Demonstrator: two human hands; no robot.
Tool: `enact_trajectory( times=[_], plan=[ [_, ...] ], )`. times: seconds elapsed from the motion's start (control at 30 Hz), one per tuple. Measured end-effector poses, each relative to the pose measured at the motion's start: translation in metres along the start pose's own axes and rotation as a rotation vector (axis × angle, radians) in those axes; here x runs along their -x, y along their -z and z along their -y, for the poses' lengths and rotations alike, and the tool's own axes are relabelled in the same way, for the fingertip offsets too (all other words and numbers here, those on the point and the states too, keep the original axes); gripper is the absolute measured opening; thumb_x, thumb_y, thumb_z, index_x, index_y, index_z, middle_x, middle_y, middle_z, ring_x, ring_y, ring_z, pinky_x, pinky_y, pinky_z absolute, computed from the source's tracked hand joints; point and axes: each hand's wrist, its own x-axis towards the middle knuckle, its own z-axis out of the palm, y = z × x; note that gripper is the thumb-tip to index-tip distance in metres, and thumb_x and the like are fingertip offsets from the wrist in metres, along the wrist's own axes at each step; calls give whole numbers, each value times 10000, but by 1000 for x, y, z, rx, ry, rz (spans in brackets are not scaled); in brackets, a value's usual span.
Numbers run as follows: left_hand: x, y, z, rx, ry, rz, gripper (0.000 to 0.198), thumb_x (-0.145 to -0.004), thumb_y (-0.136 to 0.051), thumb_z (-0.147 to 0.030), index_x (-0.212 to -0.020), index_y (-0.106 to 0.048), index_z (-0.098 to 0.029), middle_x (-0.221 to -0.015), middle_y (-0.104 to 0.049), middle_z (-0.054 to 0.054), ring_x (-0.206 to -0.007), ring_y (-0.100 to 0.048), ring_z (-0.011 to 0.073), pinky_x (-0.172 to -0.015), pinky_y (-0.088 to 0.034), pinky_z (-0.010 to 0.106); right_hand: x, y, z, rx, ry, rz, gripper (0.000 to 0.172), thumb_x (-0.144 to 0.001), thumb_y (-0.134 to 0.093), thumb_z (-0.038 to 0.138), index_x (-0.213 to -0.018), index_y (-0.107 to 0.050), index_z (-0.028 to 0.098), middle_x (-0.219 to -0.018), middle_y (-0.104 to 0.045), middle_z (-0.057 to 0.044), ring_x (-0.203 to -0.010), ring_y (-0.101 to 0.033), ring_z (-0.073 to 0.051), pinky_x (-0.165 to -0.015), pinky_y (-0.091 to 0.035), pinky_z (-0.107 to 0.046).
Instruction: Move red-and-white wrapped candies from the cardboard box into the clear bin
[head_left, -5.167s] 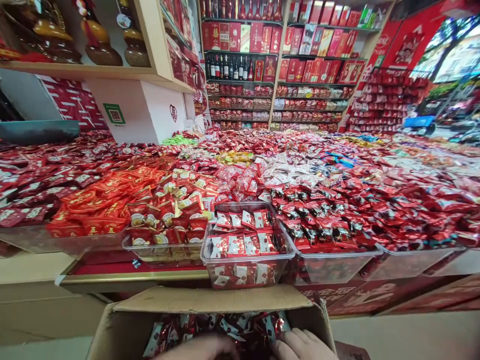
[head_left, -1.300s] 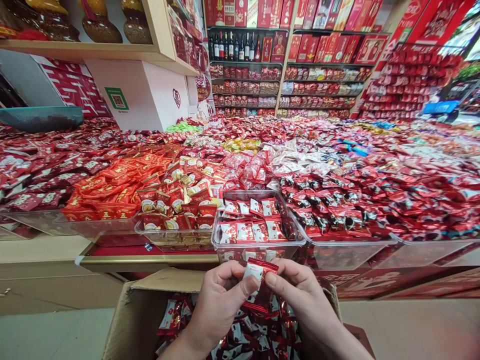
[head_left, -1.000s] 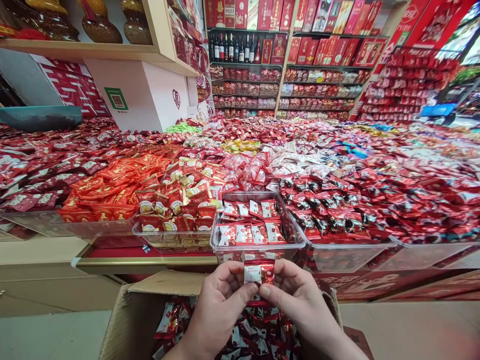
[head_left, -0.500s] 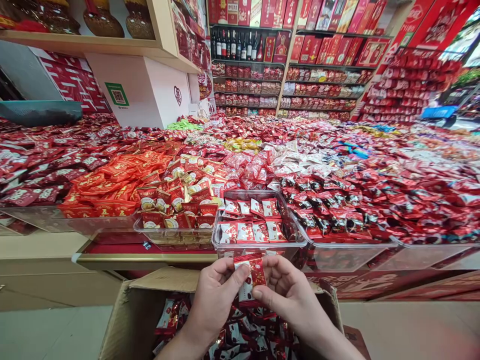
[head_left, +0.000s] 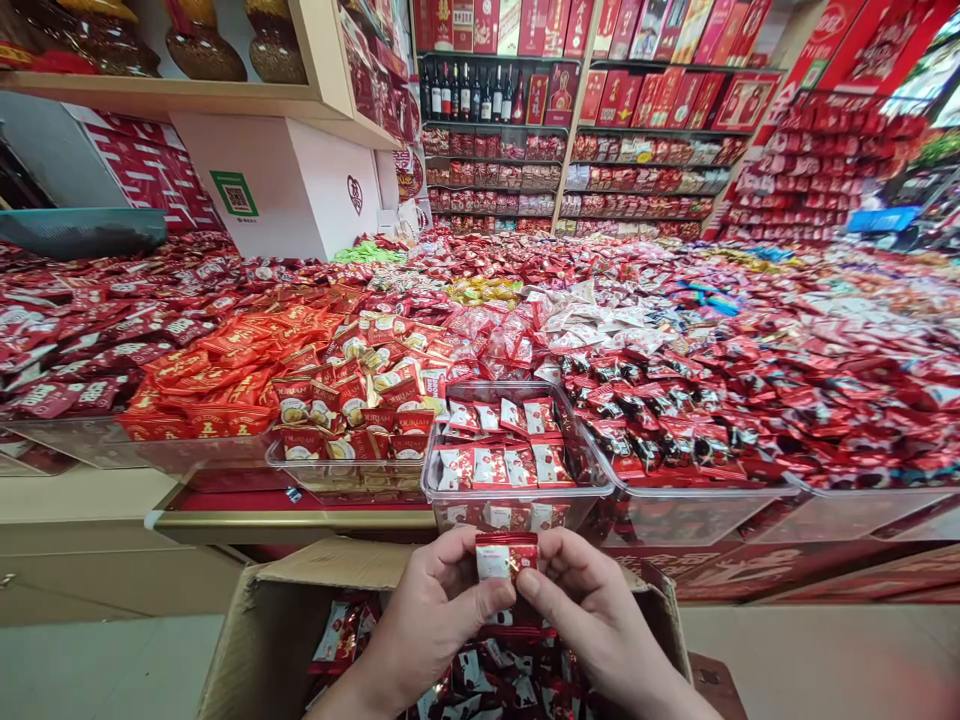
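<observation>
A red and white candy packet (head_left: 495, 562) is held between both hands, above a cardboard box (head_left: 247, 650). My left hand (head_left: 435, 610) pinches its left side, thumb across the front. On the right side, my right hand (head_left: 585, 590) grips it with thumb and fingers. Many similar red and white packets (head_left: 487, 670) lie loose in the box below. Just beyond my hands stands a clear plastic bin (head_left: 517, 492), with packets of the same look set upright in rows inside it.
Left of the bin is a clear tray of durian candy packets (head_left: 360, 400), then orange-red packets (head_left: 217, 370). Dark red packets (head_left: 690, 420) heap up to the right. A gold-edged counter rim (head_left: 300, 518) runs behind the box. Shelves with bottles (head_left: 472, 92) stand at the back.
Both hands have shifted slightly down and right with the packet. The packet has tilted, so its face looks shorter, and the thumbs have changed position on it.
</observation>
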Motion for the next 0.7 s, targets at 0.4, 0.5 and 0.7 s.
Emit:
enact_trajectory(
  times=[0.4,0.5,0.7],
  plan=[
    [6,-1,-1,0,64,-55,235,-662,-699,-191,-891,-648,-173,-842,-698,27,-797,-619,154,-727,-481,213,3,-3,-4,-15,16,41,187,-761,-588,258,-910,-488,207,-828,-584,-23,-748,-539,-136,-686,-441,-258],
    [4,-2,-1,-5,57,-117,231,-645,-711,-181,-866,-643,-170,-808,-700,22,-762,-619,143,-703,-484,203,1,-2,-2,-68,15,45,210,-747,-604,256,-895,-460,213,-850,-576,-21,-774,-536,-138,-704,-437,-263],
    [-1,-3,5,53,62,-134,288,-629,-721,-166,-893,-607,-173,-834,-696,26,-772,-623,142,-702,-489,210,-1,0,-1,-61,19,46,218,-765,-571,263,-938,-449,212,-845,-560,-31,-791,-544,-147,-702,-452,-270]
  ],
)
